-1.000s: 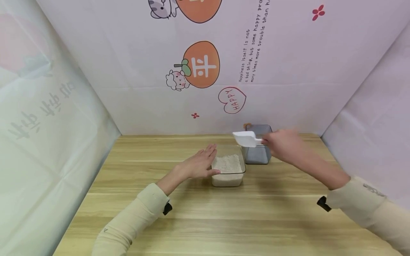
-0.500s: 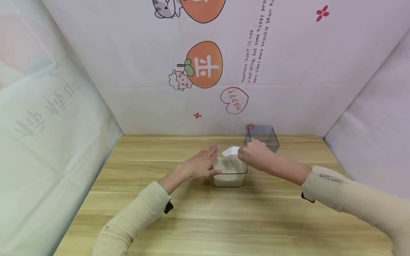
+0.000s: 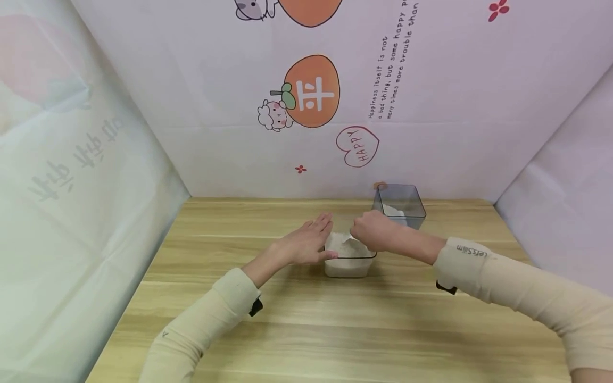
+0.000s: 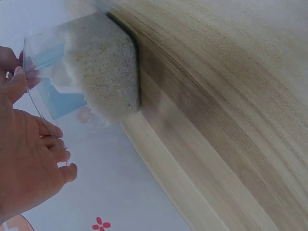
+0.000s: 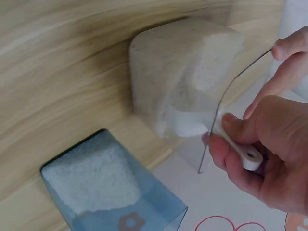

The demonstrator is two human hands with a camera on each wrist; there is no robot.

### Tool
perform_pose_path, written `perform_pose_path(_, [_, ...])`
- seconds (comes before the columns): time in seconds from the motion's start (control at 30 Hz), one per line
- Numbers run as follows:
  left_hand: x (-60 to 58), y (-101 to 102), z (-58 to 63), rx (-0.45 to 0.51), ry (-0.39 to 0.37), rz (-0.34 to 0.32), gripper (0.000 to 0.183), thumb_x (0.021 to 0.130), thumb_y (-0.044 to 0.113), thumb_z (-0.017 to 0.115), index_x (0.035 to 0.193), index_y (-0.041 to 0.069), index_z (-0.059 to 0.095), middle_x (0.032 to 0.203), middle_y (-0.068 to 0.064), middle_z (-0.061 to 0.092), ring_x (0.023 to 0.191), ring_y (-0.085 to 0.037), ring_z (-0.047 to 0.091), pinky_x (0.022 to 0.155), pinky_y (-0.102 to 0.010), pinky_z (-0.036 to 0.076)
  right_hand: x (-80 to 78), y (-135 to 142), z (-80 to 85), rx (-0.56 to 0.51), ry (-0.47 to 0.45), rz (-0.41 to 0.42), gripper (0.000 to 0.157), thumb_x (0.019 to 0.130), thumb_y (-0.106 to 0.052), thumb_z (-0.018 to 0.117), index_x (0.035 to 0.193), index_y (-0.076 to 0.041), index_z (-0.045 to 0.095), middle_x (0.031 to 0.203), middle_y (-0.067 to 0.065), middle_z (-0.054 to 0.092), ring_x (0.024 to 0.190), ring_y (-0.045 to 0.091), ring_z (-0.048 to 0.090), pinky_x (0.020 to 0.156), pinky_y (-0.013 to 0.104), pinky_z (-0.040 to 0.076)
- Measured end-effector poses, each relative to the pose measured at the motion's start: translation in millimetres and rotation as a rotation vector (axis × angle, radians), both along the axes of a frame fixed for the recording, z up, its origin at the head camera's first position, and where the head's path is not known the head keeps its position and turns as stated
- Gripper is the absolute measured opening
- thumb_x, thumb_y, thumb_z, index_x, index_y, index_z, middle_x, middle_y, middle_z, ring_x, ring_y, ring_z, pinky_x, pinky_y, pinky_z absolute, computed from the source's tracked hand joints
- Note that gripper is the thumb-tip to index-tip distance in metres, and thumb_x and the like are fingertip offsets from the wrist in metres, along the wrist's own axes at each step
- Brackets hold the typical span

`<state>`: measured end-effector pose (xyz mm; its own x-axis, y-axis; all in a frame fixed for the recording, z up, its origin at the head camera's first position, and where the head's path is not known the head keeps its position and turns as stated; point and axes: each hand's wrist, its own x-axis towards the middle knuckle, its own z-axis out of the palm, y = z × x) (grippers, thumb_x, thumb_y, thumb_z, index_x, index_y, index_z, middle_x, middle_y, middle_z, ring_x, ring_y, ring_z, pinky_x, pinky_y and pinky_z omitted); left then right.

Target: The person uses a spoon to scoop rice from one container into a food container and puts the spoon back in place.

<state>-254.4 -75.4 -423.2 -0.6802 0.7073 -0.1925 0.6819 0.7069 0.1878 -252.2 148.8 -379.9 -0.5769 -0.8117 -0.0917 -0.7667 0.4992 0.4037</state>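
And down it goes: a second ago the white scoop is up in the air beside the tinted container, half a second ago it is over the clear container, and now its bowl sits in the pale grains there. The right hand has the handle firmly, fingers wrapped round it, just above the clear rim. The left hand hardly shifts, fingers fairly straight, touching the rim at the clear container's left side. The tinted container, behind and to the right, shows more of its white contents now that the right arm is lower across the view.

All of this is on a light wooden table with streaky grain. Behind rises a white sheet printed with an orange fruit, a red "HAPPY" heart and lines of English. More pale sheeting closes the left side, with faint grey lettering.
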Motion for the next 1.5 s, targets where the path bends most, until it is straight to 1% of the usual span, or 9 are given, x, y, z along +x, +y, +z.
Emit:
perform_pose_path(0.1, [0.0, 1.4, 0.9, -0.011, 0.018, 0.001, 0.090, 0.101, 0.061, 0.039, 0.158, -0.003, 0.013, 0.168, -0.015, -0.005, 0.157, -0.029, 0.000, 0.126, -0.048, 0.015, -1.0, -1.6, 7.9, 0.006, -0.178, -0.093, 0.013, 0.082, -0.007, 0.077, 0.077, -0.009, 0.065, 0.074, 0.003, 0.064, 0.061, 0.019, 0.060, 0.055, 0.029, 0.055])
perform_pose_path(0.23, [1.6, 1.0, 4.2, -0.019, 0.019, 0.014, 0.091, 0.100, 0.062, 0.039, 0.159, -0.002, 0.011, 0.168, -0.013, -0.006, 0.157, -0.027, -0.001, 0.126, -0.047, 0.015, -3.7, -3.3, 17.0, -0.046, -0.455, -0.248, 0.015, 0.092, -0.012, 0.070, 0.079, -0.009, 0.062, 0.064, 0.000, 0.065, 0.054, 0.014, 0.064, 0.061, 0.027, 0.058])
perform_pose_path(0.37, [2.6, 0.7, 4.9, -0.019, 0.007, 0.016, 0.091, 0.100, 0.062, 0.038, 0.159, -0.001, 0.009, 0.168, -0.013, -0.007, 0.157, -0.028, -0.001, 0.127, -0.046, 0.015, -9.2, -1.4, 17.2, -0.169, -0.688, -0.352, 0.030, 0.097, -0.010, 0.062, 0.067, -0.004, 0.068, 0.049, 0.003, 0.065, 0.045, 0.012, 0.063, 0.061, 0.024, 0.057])
perform_pose_path(0.53, [2.0, 1.4, 2.1, -0.009, -0.004, 0.009, 0.091, 0.101, 0.061, 0.039, 0.159, -0.002, 0.009, 0.168, -0.014, -0.008, 0.157, -0.029, -0.001, 0.127, -0.047, 0.014, -15.9, -0.6, 10.8, -0.309, -0.895, -0.436, 0.042, 0.097, -0.007, 0.057, 0.057, -0.003, 0.069, 0.051, 0.003, 0.066, 0.046, 0.011, 0.063, 0.057, 0.022, 0.055])
perform_pose_path(0.77, [1.0, 1.9, 1.3, -0.002, -0.015, 0.024, 0.091, 0.101, 0.061, 0.039, 0.159, 0.000, 0.007, 0.168, -0.013, -0.010, 0.157, -0.027, -0.004, 0.127, -0.046, 0.012, -22.0, 3.1, 3.9, -0.493, -1.128, -0.635, 0.046, 0.100, -0.005, 0.052, 0.054, -0.005, 0.061, 0.054, 0.000, 0.063, 0.051, 0.008, 0.058, 0.056, 0.022, 0.053])
perform_pose_path(0.93, [-0.1, 2.6, 0.3, -0.012, -0.018, 0.026, 0.093, 0.100, 0.064, 0.038, 0.159, -0.001, 0.007, 0.167, -0.011, -0.012, 0.157, -0.027, -0.004, 0.127, -0.046, 0.012, -22.6, 11.2, 1.8, -0.579, -1.232, -0.661, 0.044, 0.100, -0.005, 0.047, 0.063, 0.001, 0.068, 0.056, -0.001, 0.061, 0.053, 0.007, 0.053, 0.052, 0.020, 0.043])
perform_pose_path(1.2, [0.4, 1.9, 0.9, -0.027, -0.014, 0.019, 0.093, 0.099, 0.065, 0.037, 0.159, -0.001, 0.008, 0.168, -0.012, -0.011, 0.157, -0.027, -0.005, 0.127, -0.047, 0.012, -20.5, 25.2, -5.3, -0.702, -1.349, -0.709, 0.032, 0.103, -0.007, 0.046, 0.095, 0.014, 0.069, 0.066, -0.001, 0.066, 0.061, 0.005, 0.063, 0.058, 0.018, 0.053])
perform_pose_path(1.33, [0.3, 2.1, 1.4, -0.027, 0.000, 0.011, 0.093, 0.100, 0.065, 0.036, 0.159, -0.002, 0.009, 0.168, -0.013, -0.009, 0.157, -0.028, -0.003, 0.127, -0.047, 0.013, -18.2, 33.5, -7.5, -0.778, -1.387, -0.716, 0.030, 0.103, -0.006, 0.048, 0.097, 0.018, 0.066, 0.068, -0.001, 0.066, 0.062, 0.004, 0.063, 0.056, 0.016, 0.051])
perform_pose_path(1.5, [0.5, 1.3, 2.2, -0.019, 0.004, -0.002, 0.094, 0.100, 0.066, 0.035, 0.158, -0.004, 0.009, 0.168, -0.014, -0.009, 0.157, -0.030, -0.001, 0.127, -0.047, 0.013, -15.2, 43.9, -12.5, -0.839, -1.397, -0.731, 0.029, 0.103, -0.007, 0.048, 0.096, 0.014, 0.067, 0.071, 0.000, 0.066, 0.064, 0.006, 0.063, 0.057, 0.016, 0.050])
